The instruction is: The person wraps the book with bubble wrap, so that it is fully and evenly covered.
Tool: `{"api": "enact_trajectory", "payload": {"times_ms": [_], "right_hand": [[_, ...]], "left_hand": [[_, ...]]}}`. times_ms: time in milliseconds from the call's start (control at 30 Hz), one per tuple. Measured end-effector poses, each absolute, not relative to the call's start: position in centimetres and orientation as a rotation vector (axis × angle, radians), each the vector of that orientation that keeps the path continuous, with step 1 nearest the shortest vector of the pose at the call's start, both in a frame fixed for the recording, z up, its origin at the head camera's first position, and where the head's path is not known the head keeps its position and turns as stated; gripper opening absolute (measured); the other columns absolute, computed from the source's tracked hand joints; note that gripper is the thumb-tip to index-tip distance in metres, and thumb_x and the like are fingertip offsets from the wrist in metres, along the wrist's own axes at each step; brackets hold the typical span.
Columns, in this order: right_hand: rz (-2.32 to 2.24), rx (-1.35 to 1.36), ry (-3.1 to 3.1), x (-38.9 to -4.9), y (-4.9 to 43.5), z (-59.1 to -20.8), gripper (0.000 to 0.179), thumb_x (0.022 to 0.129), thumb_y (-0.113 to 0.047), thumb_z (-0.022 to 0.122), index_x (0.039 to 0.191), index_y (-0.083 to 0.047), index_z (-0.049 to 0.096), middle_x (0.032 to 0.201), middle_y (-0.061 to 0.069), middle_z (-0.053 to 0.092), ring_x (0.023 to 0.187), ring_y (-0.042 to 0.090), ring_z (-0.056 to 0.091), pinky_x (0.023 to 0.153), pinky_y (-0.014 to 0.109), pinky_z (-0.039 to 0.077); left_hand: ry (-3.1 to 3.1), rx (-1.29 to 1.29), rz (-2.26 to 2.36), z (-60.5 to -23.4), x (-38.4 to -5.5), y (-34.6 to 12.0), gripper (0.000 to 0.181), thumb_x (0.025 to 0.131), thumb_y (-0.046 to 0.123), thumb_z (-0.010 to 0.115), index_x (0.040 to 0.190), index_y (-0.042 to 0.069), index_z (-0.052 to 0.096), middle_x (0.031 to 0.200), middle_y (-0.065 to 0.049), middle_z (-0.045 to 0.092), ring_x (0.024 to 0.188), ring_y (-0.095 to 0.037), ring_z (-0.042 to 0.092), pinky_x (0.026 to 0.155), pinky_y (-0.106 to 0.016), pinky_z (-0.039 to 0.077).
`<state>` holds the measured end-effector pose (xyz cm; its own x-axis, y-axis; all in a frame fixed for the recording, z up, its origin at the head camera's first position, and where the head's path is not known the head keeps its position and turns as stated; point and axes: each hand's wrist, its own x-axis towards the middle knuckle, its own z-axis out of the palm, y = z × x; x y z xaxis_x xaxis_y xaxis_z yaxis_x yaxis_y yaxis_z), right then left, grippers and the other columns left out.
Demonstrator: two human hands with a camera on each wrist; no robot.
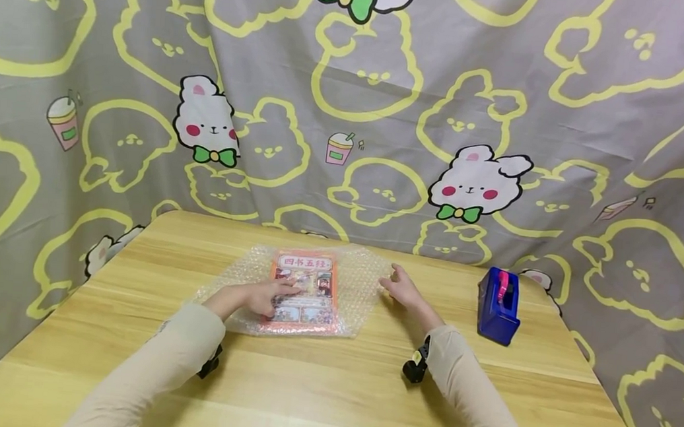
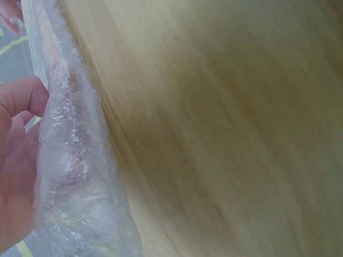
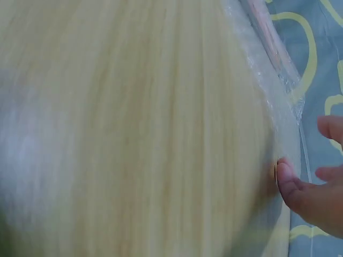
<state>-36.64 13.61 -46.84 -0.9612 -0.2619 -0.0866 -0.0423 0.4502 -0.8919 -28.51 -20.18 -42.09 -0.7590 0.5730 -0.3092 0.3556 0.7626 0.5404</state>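
A book (image 1: 316,302) with an orange-bordered, pictured cover lies on a sheet of bubble wrap (image 1: 367,278), with clear plastic shining along its near edge. My left hand (image 1: 267,295) rests on the left part of the cover, fingers stretched across it. From the left wrist view, the wrapped near edge (image 2: 75,155) stands beside the thumb and fingers. My right hand (image 1: 403,290) is just off the wrap's right corner, fingers apart and nothing between them. In the right wrist view its thumb (image 3: 286,174) is low over the tabletop, near the wrap's edge.
A blue tape dispenser (image 1: 498,310) with a pink ring in it stands on the right side of the wooden table (image 1: 305,396). Behind the table's far edge hangs a grey cartoon-print curtain (image 1: 293,58), which also runs down both sides.
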Motion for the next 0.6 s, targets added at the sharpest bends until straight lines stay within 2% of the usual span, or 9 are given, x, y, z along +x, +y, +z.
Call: {"api": "enact_trajectory", "payload": {"times_ms": [33, 100, 167, 267, 333, 400, 467, 500, 600], "right_hand": [[-1.609, -0.233, 2.429, -38.0, 14.1, -48.4, 0.070, 0.092, -0.019, 0.051, 0.144, 0.002, 0.008, 0.143, 0.030, 0.023, 0.111, 0.036, 0.051, 0.089, 0.043, 0.046], [-1.827, -0.158, 2.274, -41.8, 15.3, -52.9, 0.073, 0.092, -0.016, 0.052, 0.145, 0.000, 0.005, 0.136, 0.022, 0.035, 0.094, 0.028, 0.060, 0.076, 0.036, 0.052], [-2.044, -0.130, 2.059, -46.5, 16.9, -58.1, 0.073, 0.091, -0.011, 0.050, 0.146, -0.003, 0.002, 0.134, 0.019, 0.040, 0.086, 0.023, 0.061, 0.068, 0.030, 0.053], [-2.192, -0.006, 1.820, -43.9, 15.2, -54.0, 0.064, 0.093, 0.000, 0.039, 0.144, 0.002, 0.000, 0.136, 0.023, 0.038, 0.085, 0.014, 0.061, 0.073, 0.022, 0.052], [-2.181, -0.026, 1.759, -40.2, 13.5, -49.5, 0.059, 0.093, 0.005, 0.033, 0.145, 0.002, 0.005, 0.142, 0.027, 0.029, 0.084, 0.008, 0.059, 0.074, 0.016, 0.049], [-2.105, -0.134, 1.822, -35.7, 11.6, -44.3, 0.056, 0.092, 0.005, 0.036, 0.143, 0.004, 0.015, 0.137, 0.028, 0.036, 0.077, 0.004, 0.056, 0.070, 0.015, 0.047], [-1.966, -0.418, 1.986, -36.6, 11.6, -45.7, 0.059, 0.087, 0.005, 0.043, 0.143, -0.002, 0.025, 0.126, 0.023, 0.047, 0.078, 0.006, 0.055, 0.067, 0.017, 0.046], [-1.849, -0.562, 2.111, -36.8, 11.6, -45.9, 0.061, 0.085, 0.006, 0.046, 0.142, -0.003, 0.028, 0.125, 0.022, 0.049, 0.081, 0.011, 0.057, 0.068, 0.020, 0.048], [-1.383, -0.954, 2.536, -37.0, 11.4, -45.9, 0.069, 0.080, 0.005, 0.055, 0.142, -0.005, 0.029, 0.128, 0.022, 0.047, 0.105, 0.028, 0.054, 0.088, 0.039, 0.047]], "left_hand": [[2.495, 0.704, 0.634, -42.1, -28.5, -20.2, 0.082, 0.065, -0.011, 0.057, 0.142, 0.007, 0.032, 0.150, -0.018, 0.014, 0.135, -0.042, 0.009, 0.100, -0.053, 0.031], [2.501, 0.711, 0.627, -42.2, -28.6, -20.2, 0.081, 0.066, -0.011, 0.057, 0.141, 0.006, 0.032, 0.150, -0.018, 0.014, 0.135, -0.042, 0.010, 0.101, -0.053, 0.030], [2.504, 0.711, 0.624, -42.2, -28.6, -20.2, 0.081, 0.066, -0.011, 0.057, 0.141, 0.006, 0.033, 0.150, -0.018, 0.014, 0.136, -0.042, 0.010, 0.101, -0.053, 0.029], [2.515, 0.711, 0.621, -42.0, -28.6, -20.3, 0.080, 0.066, -0.010, 0.057, 0.141, 0.006, 0.033, 0.150, -0.017, 0.014, 0.136, -0.041, 0.010, 0.103, -0.055, 0.026], [2.522, 0.715, 0.613, -42.0, -28.6, -20.4, 0.081, 0.066, -0.010, 0.057, 0.141, 0.006, 0.033, 0.150, -0.017, 0.015, 0.135, -0.042, 0.010, 0.103, -0.056, 0.025], [2.528, 0.715, 0.614, -42.2, -28.5, -20.4, 0.081, 0.065, -0.010, 0.057, 0.141, 0.006, 0.033, 0.150, -0.018, 0.015, 0.135, -0.042, 0.012, 0.103, -0.056, 0.025], [2.527, 0.703, 0.623, -42.3, -28.4, -20.4, 0.082, 0.065, -0.011, 0.058, 0.141, 0.007, 0.034, 0.150, -0.018, 0.016, 0.135, -0.042, 0.013, 0.101, -0.054, 0.030], [2.524, 0.703, 0.627, -42.3, -28.4, -20.4, 0.082, 0.065, -0.011, 0.058, 0.141, 0.007, 0.033, 0.150, -0.018, 0.016, 0.135, -0.042, 0.013, 0.101, -0.054, 0.031], [2.521, 0.697, 0.642, -42.3, -28.3, -20.2, 0.082, 0.064, -0.010, 0.058, 0.141, 0.008, 0.034, 0.150, -0.018, 0.016, 0.135, -0.043, 0.013, 0.102, -0.056, 0.028]]}}
